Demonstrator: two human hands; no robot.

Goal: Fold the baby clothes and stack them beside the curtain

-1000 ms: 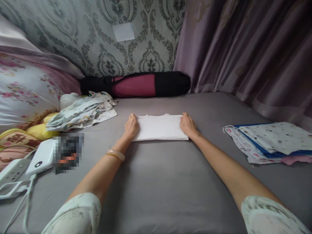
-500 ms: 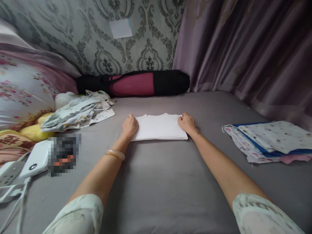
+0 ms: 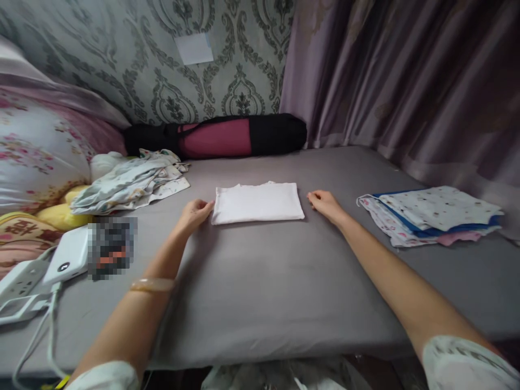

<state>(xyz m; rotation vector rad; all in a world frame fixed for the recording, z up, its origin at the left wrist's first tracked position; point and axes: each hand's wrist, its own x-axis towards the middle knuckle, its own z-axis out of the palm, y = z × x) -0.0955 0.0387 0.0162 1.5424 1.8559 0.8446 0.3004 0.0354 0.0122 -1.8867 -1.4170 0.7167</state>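
A folded white garment (image 3: 258, 203) lies flat as a neat rectangle on the grey bedsheet. My left hand (image 3: 195, 214) is at its left edge, with loosely bent fingers whose tips are at or just beside the fabric; I cannot tell whether they touch. To the right of the garment, a small gap away, my right hand (image 3: 325, 206) hovers low or rests on the sheet. Its fingers are curled in and nothing shows in them.
Folded patterned clothes (image 3: 439, 208) are stacked at right. Crumpled printed clothes (image 3: 134, 181) lie at left, near a yellow plush toy (image 3: 67, 216). A white power bank (image 3: 69, 254), power strip (image 3: 22, 281) and cables are front left. A black-and-pink long bag (image 3: 215, 137) lies along the wall.
Both hands have let go of the white garment's sides and moved outward, the left one less far from it. The garment stays flat and folded. The view has shifted slightly.
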